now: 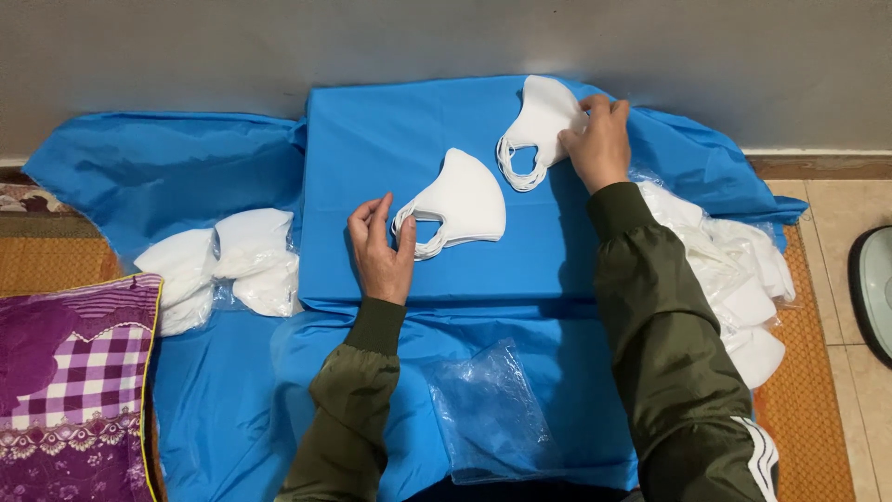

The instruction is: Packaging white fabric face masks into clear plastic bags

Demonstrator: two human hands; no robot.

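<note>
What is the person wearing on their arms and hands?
Both arms are covered by long, dark olive-green jacket sleeves with stretchy ribbed cuffs at the wrists. The right sleeve has white stripes low down near the picture's bottom edge; the left sleeve looks plain. The left hand and right hand are bare: no gloves, rings or watch show.

2 hands in view: left hand [379,249], right hand [599,139]. 2 small stacks of white masks on the blue sheet [390,149]: near stack [460,200], far stack [539,125]. 2 bagged mask bundles at left [223,265], 1 loose pile at right [734,279]; masks per pile uncountable. 1 empty clear bag [492,414]. 1 purple cushion [74,390].
</note>
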